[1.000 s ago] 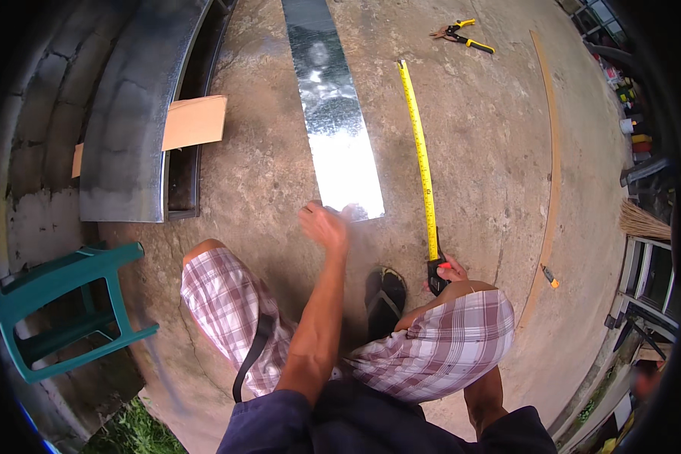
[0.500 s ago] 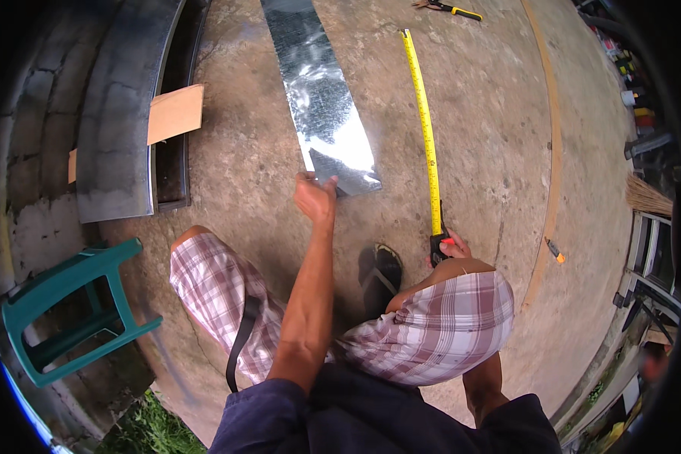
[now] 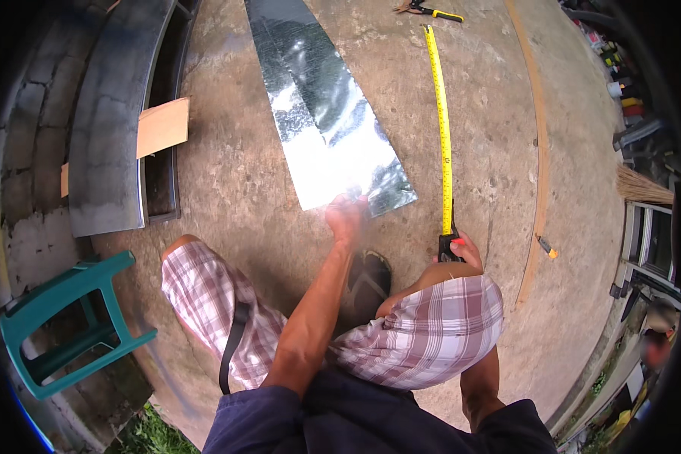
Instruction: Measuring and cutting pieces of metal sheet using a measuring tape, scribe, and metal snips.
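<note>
Got shiny sheet metal (image 3: 333, 98) on the concrete floor (image 3: 219, 151) right in front of me, my left hand (image 3: 345, 219) pinching its near edge. My right hand (image 3: 467, 251) is well apart from that one, wrapped around a tape measure (image 3: 448, 248). The yellow blade (image 3: 443, 136) runs out beside the sheet, printed marks too small to read, with snips (image 3: 443, 14) near its far end.

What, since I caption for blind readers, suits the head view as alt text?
A person's left hand holds the near edge of shiny sheet metal, and their right hand grips a tape measure, its yellow blade extended along the concrete floor. A green stool is at left; yellow-handled cutters lie beyond.
</note>
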Tool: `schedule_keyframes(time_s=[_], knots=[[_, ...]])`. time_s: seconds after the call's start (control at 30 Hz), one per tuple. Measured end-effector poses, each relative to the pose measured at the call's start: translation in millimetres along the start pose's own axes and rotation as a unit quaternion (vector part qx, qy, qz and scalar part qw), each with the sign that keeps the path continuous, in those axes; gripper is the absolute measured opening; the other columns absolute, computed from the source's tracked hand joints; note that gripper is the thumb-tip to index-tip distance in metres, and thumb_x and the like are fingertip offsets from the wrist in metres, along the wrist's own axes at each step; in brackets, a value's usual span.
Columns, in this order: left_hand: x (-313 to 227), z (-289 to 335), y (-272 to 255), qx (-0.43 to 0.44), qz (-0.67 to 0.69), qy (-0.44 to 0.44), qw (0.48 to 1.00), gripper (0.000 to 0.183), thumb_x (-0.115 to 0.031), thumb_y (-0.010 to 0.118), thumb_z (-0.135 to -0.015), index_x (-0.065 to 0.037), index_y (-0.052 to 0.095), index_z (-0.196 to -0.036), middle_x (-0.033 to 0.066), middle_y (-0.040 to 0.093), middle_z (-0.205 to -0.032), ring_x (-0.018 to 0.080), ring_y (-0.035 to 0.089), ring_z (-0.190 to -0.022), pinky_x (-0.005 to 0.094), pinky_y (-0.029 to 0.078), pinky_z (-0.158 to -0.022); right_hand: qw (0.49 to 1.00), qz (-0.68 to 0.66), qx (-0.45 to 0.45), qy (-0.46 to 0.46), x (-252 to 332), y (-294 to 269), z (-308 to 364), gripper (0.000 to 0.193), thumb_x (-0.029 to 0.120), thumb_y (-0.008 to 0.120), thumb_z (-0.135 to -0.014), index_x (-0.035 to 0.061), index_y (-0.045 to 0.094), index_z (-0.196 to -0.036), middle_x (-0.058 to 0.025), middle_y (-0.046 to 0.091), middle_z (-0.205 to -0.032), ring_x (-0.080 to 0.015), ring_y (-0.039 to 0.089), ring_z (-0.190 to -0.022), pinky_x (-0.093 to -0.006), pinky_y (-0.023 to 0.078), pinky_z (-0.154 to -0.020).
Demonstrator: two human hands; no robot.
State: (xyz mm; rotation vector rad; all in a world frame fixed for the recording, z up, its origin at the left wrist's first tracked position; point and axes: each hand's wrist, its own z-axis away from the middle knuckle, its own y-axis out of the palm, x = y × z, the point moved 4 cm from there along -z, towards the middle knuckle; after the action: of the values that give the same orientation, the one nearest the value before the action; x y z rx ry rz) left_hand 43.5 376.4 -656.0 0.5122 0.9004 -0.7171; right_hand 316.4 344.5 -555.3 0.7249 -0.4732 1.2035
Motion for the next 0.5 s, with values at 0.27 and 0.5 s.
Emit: schedule_keyframes(time_s=[0.27,0.5], knots=[[60,85,2,0.106,-0.131,-0.102,0.981,0.019,0.001,0.075,-0.078,-0.004,0.059,-0.069,0.0005,0.059,-0.061,0.0054,0.048,-0.052,0.0234,0.036,-0.045,0.999,0.052,-0.002,0.008,16,-4,-11,0.043,0.017,0.067,-0.08,-0.0012,0.055,-0.118,-0.0096,0.062,-0.087,-0.0204,0.067,-0.068,-0.0285,0.054,-0.057],[51,89,14,0.173,-0.235,-0.063,0.954,0.019,-0.012,0.081,-0.071,0.001,0.067,-0.074,0.0074,0.064,-0.062,0.0102,0.054,-0.056,0.0327,0.042,-0.051,0.971,0.222,-0.091,0.025,67,-12,-7,0.043,0.02,0.07,-0.077,-0.0005,0.06,-0.114,-0.0051,0.06,-0.075,-0.0142,0.058,-0.05,-0.026,0.046,-0.042]])
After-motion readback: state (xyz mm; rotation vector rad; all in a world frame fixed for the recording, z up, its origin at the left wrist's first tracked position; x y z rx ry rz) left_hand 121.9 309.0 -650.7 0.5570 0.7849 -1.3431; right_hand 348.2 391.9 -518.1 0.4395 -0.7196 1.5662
